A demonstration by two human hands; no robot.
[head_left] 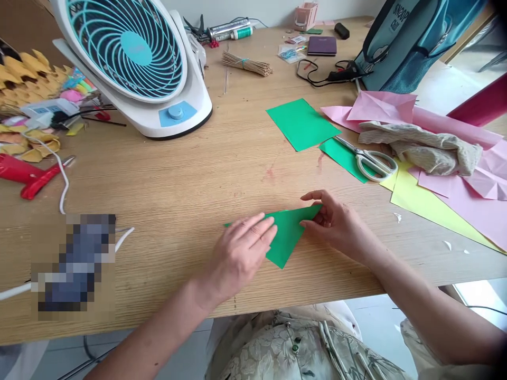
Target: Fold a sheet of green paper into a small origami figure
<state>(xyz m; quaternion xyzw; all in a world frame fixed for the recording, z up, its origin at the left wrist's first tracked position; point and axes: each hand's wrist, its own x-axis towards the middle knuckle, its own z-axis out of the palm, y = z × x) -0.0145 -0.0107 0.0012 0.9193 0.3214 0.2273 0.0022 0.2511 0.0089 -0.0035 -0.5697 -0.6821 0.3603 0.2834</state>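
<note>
Wood-grained tabletop (158, 184) before a pale wall (273, 9), bearing a white-and-blue fan (137, 50), with the left hand (240, 250) flat, fingers together, and the right hand (336, 224) gripping one corner of folded green paper (288, 235) near the front edge.

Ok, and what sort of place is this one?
Likely a craft workspace, though whether in a home or a studio I can't tell. The signs: a folded-looking green sheet, scissors and a bundle of thin sticks.
</note>
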